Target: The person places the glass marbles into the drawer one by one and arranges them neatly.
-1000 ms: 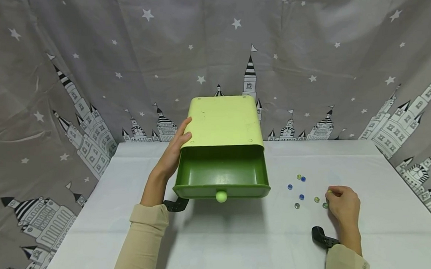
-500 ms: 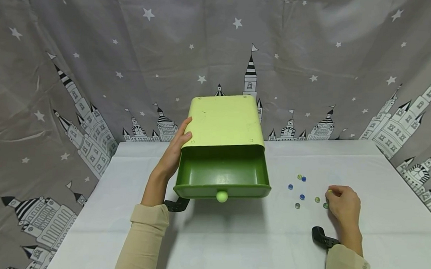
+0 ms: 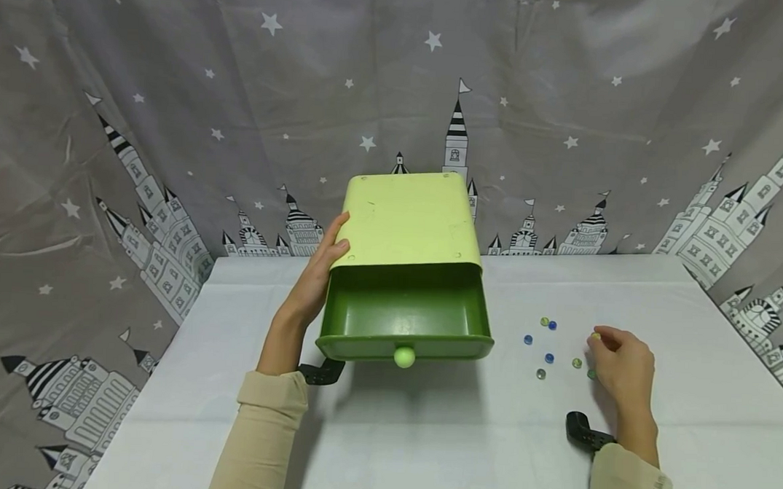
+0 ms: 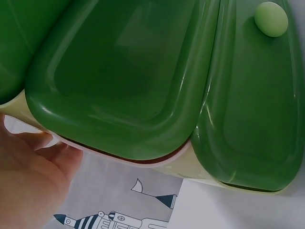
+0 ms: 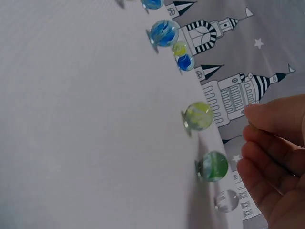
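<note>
A yellow-green drawer box [image 3: 408, 220] stands mid-table, its green drawer [image 3: 407, 314] pulled out and bare inside. My left hand [image 3: 312, 281] rests against the box's left side with fingers extended; the left wrist view shows its fingertips [image 4: 62, 152] touching the pale casing beside green drawer fronts [image 4: 128, 76]. On the right, my right hand [image 3: 625, 364] pinches a yellow-green marble [image 3: 595, 336] between thumb and forefinger; the hand hides it in the right wrist view. Near that hand lie a yellow-green marble [image 3: 577, 363] and a green marble [image 3: 591, 373], partly covered.
Several more marbles lie between box and right hand: blue ones [image 3: 528, 339], a yellow-green one [image 3: 544, 321] and a greyish one [image 3: 540, 373]. A clear marble [image 5: 226, 201] shows in the right wrist view. Behind the white-covered table [image 3: 416, 442] hangs a grey castle-print curtain [image 3: 399, 77].
My right hand has moved slightly up and away with the pinched marble, showing more of it. The left hand and the box stay as they were.
</note>
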{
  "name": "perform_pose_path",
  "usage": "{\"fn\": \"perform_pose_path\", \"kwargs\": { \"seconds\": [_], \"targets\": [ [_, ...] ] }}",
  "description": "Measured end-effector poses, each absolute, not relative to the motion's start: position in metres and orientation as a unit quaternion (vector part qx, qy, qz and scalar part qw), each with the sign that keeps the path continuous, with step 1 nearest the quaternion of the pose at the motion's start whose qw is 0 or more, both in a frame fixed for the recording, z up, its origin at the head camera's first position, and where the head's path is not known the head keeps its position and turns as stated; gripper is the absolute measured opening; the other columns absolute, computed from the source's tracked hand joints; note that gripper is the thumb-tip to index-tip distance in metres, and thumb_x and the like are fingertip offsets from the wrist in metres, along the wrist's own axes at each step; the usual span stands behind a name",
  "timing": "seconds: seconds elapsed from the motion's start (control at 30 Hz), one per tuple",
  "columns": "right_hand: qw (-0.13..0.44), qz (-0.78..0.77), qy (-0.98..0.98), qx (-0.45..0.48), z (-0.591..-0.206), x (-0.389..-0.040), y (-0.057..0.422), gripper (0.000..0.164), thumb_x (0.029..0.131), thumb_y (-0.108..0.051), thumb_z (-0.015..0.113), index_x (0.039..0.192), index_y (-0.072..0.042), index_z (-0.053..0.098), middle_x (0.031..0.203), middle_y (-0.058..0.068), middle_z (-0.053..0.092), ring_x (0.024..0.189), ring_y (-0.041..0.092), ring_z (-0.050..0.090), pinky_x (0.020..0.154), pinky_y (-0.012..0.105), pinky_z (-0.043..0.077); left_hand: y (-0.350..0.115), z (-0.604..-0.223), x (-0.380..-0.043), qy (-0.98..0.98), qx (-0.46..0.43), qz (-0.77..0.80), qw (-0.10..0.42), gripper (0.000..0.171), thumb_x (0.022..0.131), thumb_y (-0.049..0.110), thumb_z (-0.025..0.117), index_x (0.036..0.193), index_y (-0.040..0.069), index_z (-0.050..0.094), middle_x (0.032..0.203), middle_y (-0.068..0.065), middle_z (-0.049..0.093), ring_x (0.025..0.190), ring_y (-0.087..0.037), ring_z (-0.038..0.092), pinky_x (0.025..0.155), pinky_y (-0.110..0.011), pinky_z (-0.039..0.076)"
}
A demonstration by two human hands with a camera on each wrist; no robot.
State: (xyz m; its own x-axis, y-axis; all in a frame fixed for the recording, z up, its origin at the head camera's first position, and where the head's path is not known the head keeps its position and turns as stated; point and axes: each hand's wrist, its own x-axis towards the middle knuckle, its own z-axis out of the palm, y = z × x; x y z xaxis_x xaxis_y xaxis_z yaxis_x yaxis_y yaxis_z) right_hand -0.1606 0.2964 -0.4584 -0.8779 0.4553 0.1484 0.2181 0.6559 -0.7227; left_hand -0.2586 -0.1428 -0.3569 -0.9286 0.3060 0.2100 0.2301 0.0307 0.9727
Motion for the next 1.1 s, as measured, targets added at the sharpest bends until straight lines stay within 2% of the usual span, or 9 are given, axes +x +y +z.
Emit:
{"fn": "perform_pose_path", "kwargs": {
  "seconds": [0.3,0.73,0.9,1.1],
  "targets": [
    [0.215,0.367,-0.892,-0.154,-0.441,-0.158,0.284,0.025,0.093,-0.006,0.064,0.112,0.008,0.068,0.103,0.027,0.067,0.095,0.038,0.061,0.077,0.041,0.042,-0.141,-0.357,-0.259,0.715,0.192,0.671,0.029,0.064,0.1,0.039,0.04,0.158,0.029,0.015,0.163,0.008,-0.001,0.147,-0.012,-0.004,0.114,-0.053,0.0],
    [0.23,0.375,-0.89,-0.118,-0.425,-0.154,0.273,0.024,0.091,-0.008,0.069,0.11,0.007,0.07,0.1,0.023,0.068,0.089,0.033,0.061,0.072,0.027,0.041,-0.142,-0.359,-0.259,0.716,0.182,0.673,0.031,0.063,0.1,0.04,0.039,0.158,0.032,0.015,0.162,0.008,-0.001,0.147,-0.012,-0.004,0.114,-0.054,0.001],
    [0.238,0.384,-0.886,-0.103,-0.415,-0.153,0.264,0.024,0.091,-0.008,0.07,0.11,0.006,0.071,0.102,0.021,0.068,0.091,0.031,0.061,0.072,0.018,0.04,-0.143,-0.359,-0.259,0.719,0.176,0.671,0.028,0.063,0.1,0.04,0.039,0.158,0.032,0.015,0.162,0.009,0.0,0.146,-0.011,-0.005,0.113,-0.055,-0.001],
    [0.245,0.397,-0.88,-0.092,-0.403,-0.15,0.26,0.023,0.09,-0.008,0.07,0.11,0.006,0.071,0.104,0.022,0.068,0.094,0.034,0.063,0.07,0.011,0.038,-0.143,-0.359,-0.258,0.721,0.175,0.67,0.026,0.063,0.1,0.039,0.039,0.158,0.032,0.015,0.162,0.009,0.0,0.146,-0.011,-0.006,0.113,-0.055,-0.003]
  ]
}}
